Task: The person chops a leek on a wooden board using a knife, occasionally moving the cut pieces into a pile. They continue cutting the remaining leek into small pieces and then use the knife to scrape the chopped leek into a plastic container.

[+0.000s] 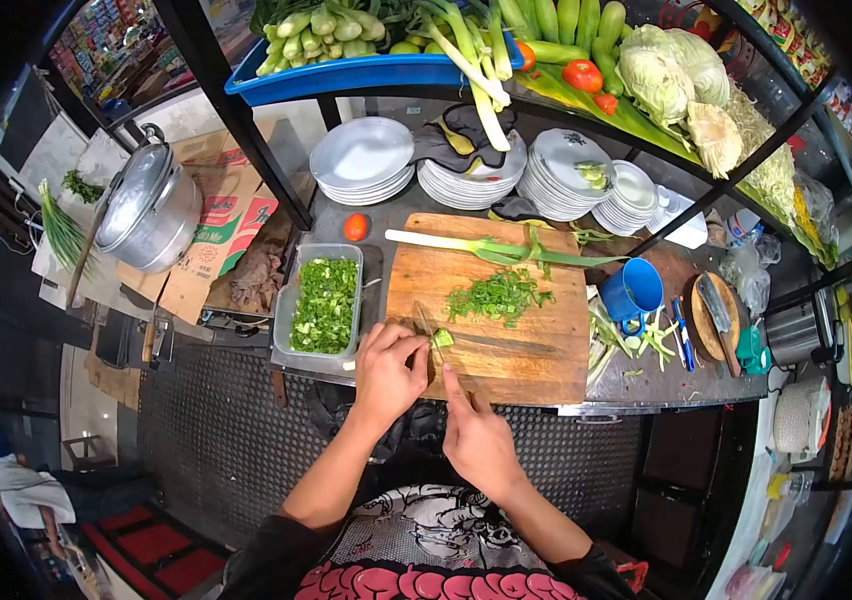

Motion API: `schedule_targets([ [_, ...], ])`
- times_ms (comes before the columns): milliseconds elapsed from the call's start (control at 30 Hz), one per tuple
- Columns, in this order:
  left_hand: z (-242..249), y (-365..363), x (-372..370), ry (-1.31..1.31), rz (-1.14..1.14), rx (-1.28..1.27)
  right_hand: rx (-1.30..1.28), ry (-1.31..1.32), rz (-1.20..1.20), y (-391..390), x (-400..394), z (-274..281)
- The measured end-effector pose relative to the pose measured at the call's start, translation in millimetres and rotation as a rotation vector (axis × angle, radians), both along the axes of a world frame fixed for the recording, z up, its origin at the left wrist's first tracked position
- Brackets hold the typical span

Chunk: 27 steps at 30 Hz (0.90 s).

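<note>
On a wooden cutting board (566, 330), my right hand (478, 440) is closed round a knife (424, 318), its index finger along the blade, which points away to the left. My left hand (386, 372) has its fingers pressed together beside the blade, by a small green vegetable piece (442, 338); whether it grips anything is hidden. Chopped green leaves (501, 296) lie in a heap further back on the board. Behind them rests a long leek (446, 241). A clear container (322, 305) full of chopped greens stands left of the board.
A tomato (356, 227) and plate stacks (362, 160) stand behind the board. At the right are a blue mug (632, 290), trimmings and another knife (714, 303) on a round board. A black frame and blue vegetable tray (376, 85) rise behind; a large pot (151, 210) stands left.
</note>
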<state>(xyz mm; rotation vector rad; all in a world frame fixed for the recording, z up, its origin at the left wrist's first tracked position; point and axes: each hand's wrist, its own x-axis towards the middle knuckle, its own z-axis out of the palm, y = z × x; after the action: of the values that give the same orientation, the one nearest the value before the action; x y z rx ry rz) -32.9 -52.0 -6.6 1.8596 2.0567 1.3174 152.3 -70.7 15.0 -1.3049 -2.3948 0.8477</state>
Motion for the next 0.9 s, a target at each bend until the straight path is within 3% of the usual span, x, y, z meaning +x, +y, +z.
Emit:
schedule_targets([
  [200, 3, 0, 2, 0.008, 0.006, -0.015, 0.086, -0.014, -0.034, -5, -1, -3],
  [333, 0, 0, 0, -0.046, 0.007, -0.022, 0.084, 0.062, -0.046, -39, 41, -3],
  [500, -4, -1, -1, -0.067, -0.016, -0.006, -0.108, 0.140, -0.078, -55, 73, 14],
  [900, 1, 0, -1, -0.045, -0.014, -0.018, -0.017, 0.127, -0.001, -5, 12, -4],
])
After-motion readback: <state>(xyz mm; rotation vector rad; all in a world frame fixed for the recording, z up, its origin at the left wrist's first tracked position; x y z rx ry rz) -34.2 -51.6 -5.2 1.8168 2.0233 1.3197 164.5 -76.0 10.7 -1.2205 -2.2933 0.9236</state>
